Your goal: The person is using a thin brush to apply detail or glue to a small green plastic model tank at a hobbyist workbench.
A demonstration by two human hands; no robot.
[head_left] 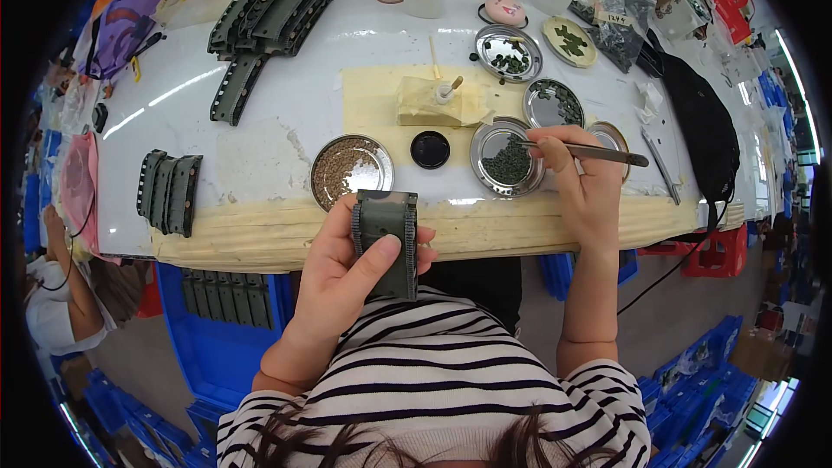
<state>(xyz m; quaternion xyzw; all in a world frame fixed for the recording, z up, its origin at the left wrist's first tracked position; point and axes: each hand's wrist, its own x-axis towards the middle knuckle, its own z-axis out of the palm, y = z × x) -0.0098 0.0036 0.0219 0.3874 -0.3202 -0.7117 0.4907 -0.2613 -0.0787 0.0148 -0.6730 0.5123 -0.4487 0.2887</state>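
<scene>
The green part [387,215], clamped in the left hand [334,273] by the near edge of the table [178,126], looks light and stiff, best held mid-face, while the right hand [591,195] pinches tweezers [607,154].

Bright light streaks glare across the white tabletop [178,126], while fisheye distortion bends the edges.
</scene>
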